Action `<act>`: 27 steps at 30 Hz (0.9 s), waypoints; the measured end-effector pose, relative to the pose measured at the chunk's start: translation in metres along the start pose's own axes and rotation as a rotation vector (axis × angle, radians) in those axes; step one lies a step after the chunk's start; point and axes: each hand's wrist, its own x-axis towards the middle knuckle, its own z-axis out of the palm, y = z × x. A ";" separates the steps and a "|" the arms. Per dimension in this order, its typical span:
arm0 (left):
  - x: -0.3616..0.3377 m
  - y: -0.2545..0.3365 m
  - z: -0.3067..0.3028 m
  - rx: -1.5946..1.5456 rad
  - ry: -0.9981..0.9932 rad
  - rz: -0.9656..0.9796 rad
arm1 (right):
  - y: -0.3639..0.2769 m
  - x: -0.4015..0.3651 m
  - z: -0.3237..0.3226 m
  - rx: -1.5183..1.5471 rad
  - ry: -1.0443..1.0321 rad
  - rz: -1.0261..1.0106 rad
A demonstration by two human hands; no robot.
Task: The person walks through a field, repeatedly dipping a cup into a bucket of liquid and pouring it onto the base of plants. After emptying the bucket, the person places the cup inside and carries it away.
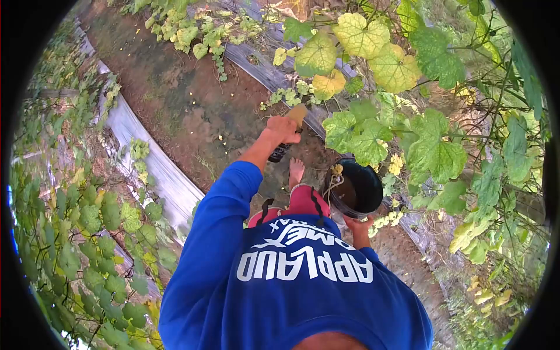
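Observation:
My left hand [284,129] is stretched out ahead over the dirt path, its fingers wrapped round a dark object with pale print [280,153]. A tan, flat-looking part [298,114] sticks out past the fist; I cannot make out the object's exact kind. Close to my right thigh, my right hand [358,224] grips the near side of a black bucket [374,185]. Some brown content [345,191] shows inside the bucket, and a cord [333,182] hangs at its left rim. Part of the right hand is hidden by the bucket.
Leafy vines [434,153] hang close on the right, partly over the bucket. Silvery plastic sheeting [153,156] borders the dirt path [189,111], with more vines [93,233] on the left. My bare foot [297,171] is on the soil.

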 end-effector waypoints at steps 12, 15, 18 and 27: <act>-0.045 -0.033 -0.042 -0.185 0.221 0.006 | 0.029 -0.003 0.118 -0.122 -0.006 0.089; -0.078 -0.050 -0.033 -0.299 0.470 -0.010 | 0.047 -0.005 0.152 -0.124 0.064 0.090; -0.109 -0.074 -0.024 -0.381 0.572 -0.093 | 0.051 0.028 0.161 -0.150 -0.056 0.089; -0.209 -0.198 0.019 -0.542 0.589 -0.490 | 0.044 0.113 0.204 -0.892 -0.412 0.160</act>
